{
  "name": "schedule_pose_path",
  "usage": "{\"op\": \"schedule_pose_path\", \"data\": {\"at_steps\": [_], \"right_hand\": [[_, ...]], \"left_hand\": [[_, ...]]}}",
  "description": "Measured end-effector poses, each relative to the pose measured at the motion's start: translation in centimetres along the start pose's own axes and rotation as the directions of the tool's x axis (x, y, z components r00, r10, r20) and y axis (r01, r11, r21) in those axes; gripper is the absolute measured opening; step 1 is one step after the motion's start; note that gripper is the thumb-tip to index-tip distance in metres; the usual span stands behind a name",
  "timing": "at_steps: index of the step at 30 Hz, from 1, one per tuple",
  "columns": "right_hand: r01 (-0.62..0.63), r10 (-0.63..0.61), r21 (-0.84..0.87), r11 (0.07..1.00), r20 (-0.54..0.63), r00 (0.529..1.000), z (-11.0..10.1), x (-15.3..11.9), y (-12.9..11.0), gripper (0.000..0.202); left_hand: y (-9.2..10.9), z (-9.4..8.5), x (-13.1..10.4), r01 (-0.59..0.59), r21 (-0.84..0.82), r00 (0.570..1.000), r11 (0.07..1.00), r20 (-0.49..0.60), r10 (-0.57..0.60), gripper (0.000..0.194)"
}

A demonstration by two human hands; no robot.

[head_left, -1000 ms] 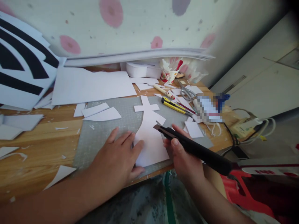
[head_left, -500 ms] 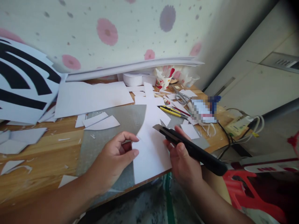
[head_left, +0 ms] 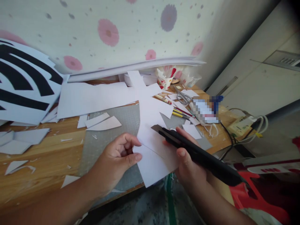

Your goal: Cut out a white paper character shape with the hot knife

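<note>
My left hand (head_left: 124,153) is closed on the left edge of a white cut-out sheet (head_left: 152,125), thumb and fingertips pinching it. The sheet looks like stiff paper or thin board, with a narrow arm at its far end and a slit line running across it near my fingers. In my right hand (head_left: 189,162) lies a black utility knife (head_left: 199,153), its blade out and pointing left above the sheet. The right fingers are partly hidden behind the knife, near the sheet's right edge. Under the sheet is a grey cutting mat (head_left: 126,115).
White offcuts (head_left: 105,123) lie around the wooden table (head_left: 67,147). Farther right are scissors (head_left: 184,97), pens, a paper cup (head_left: 164,81) and a power strip (head_left: 241,125) with cables. A black-and-white panel (head_left: 25,84) leans at left; a red stool (head_left: 250,193) stands at right.
The cut-out sheet has turned, its far end swinging left and its near end lifting off the mat. The yellow cutter behind it is now partly covered. The knife has shifted slightly.
</note>
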State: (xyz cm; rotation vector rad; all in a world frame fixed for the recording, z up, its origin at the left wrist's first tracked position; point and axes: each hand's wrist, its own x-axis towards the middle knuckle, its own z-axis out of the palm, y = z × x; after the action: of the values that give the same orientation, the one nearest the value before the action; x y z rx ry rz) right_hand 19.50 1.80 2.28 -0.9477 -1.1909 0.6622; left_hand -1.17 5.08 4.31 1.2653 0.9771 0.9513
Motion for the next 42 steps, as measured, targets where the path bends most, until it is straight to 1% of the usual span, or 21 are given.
{"op": "schedule_pose_path", "data": {"at_steps": [3,7,9,11,13,16,17,18,19,20,21,23,24,26,27,28,30,32,35,39,42], "right_hand": [[-0.084,0.085,0.03,0.996,-0.035,0.996,-0.5,0.5,0.4,0.044],[-0.222,0.229,0.085,0.971,-0.087,0.969,-1.3,1.8,0.9,0.041],[-0.296,0.299,0.04,0.954,-0.093,0.95,-1.7,2.3,1.2,0.044],[-0.369,0.364,-0.051,0.928,-0.082,0.928,-2.0,2.7,1.6,0.048],[-0.389,0.389,-0.135,0.911,-0.03,0.921,-2.3,3.3,2.2,0.049],[-0.327,0.354,-0.224,0.918,0.093,0.931,-2.5,4.4,3.2,0.046],[-0.297,0.335,-0.252,0.921,0.123,0.934,-2.5,4.8,3.5,0.044],[-0.266,0.314,-0.279,0.923,0.144,0.938,-2.6,5.1,3.8,0.042],[-0.231,0.287,-0.301,0.925,0.156,0.945,-2.6,5.4,4.0,0.04],[-0.193,0.253,-0.318,0.928,0.162,0.954,-2.7,5.6,4.0,0.039],[-0.151,0.213,-0.33,0.932,0.163,0.963,-2.8,5.6,4.0,0.039],[-0.069,0.134,-0.362,0.93,0.158,0.978,-2.9,5.2,3.7,0.036],[-0.032,0.101,-0.384,0.923,0.162,0.982,-2.9,4.8,3.4,0.034],[0.031,0.06,-0.436,0.9,0.192,0.98,-2.9,4.0,2.7,0.031],[0.063,0.038,-0.456,0.888,0.209,0.977,-2.7,3.6,2.4,0.03],[0.092,0.017,-0.472,0.877,0.222,0.975,-2.6,3.3,2.1,0.029],[0.144,-0.02,-0.496,0.856,0.246,0.969,-2.2,2.9,1.8,0.028],[0.179,-0.042,-0.52,0.835,0.264,0.964,-1.9,2.8,1.6,0.026],[0.215,-0.053,-0.561,0.8,0.291,0.955,-1.6,3.0,1.6,0.023],[0.277,-0.066,-0.56,0.781,0.366,0.928,-1.5,3.3,1.7,0.027],[0.287,-0.099,-0.554,0.781,0.344,0.934,-1.2,3.3,1.6,0.023]], "left_hand": [[0.5,0.1,0.0,-0.01,0.136,0.999,0.991,0.04,0.004,0.018],[1.0,0.3,0.1,0.001,0.357,0.989,0.934,0.138,-0.054,0.021],[1.0,0.4,0.1,0.034,0.395,0.977,0.918,0.182,-0.114,0.026],[0.8,0.5,0.3,0.067,0.411,0.96,0.909,0.223,-0.171,0.031],[0.6,0.6,0.4,0.064,0.462,0.947,0.885,0.252,-0.2,0.035],[0.3,0.4,0.4,-0.022,0.627,0.938,0.779,0.284,-0.201,0.038],[0.2,0.3,0.4,-0.087,0.682,0.934,0.726,0.308,-0.178,0.037],[0.1,0.2,0.3,-0.18,0.728,0.931,0.662,0.344,-0.124,0.035],[-0.1,0.1,0.2,-0.292,0.759,0.923,0.581,0.383,-0.037,0.033],[-0.3,0.0,0.2,-0.4,0.776,0.904,0.488,0.422,0.071,0.032],[-0.4,-0.1,0.1,-0.49,0.779,0.871,0.391,0.457,0.181,0.033],[-0.7,-0.1,0.2,-0.591,0.775,0.79,0.226,0.498,0.357,0.034],[-0.8,-0.1,0.3,-0.611,0.774,0.757,0.165,0.51,0.409,0.033],[-1.1,-0.1,0.4,-0.634,0.771,0.71,0.063,0.548,0.442,0.03],[-1.3,-0.1,0.5,-0.637,0.77,0.698,0.018,0.568,0.436,0.031],[-1.5,-0.1,0.5,-0.636,0.771,0.695,-0.021,0.584,0.419,0.037],[-1.7,0.0,0.5,-0.627,0.775,0.703,-0.074,0.604,0.376,0.054],[-1.7,0.0,0.4,-0.61,0.785,0.719,-0.107,0.605,0.344,0.066],[-1.5,0.0,0.2,-0.602,0.785,0.719,-0.146,0.612,0.33,0.072],[-1.4,0.0,0.1,-0.606,0.777,0.708,-0.171,0.625,0.329,0.078],[-1.8,0.1,0.2,-0.595,0.786,0.722,-0.167,0.614,0.319,0.077]]}}
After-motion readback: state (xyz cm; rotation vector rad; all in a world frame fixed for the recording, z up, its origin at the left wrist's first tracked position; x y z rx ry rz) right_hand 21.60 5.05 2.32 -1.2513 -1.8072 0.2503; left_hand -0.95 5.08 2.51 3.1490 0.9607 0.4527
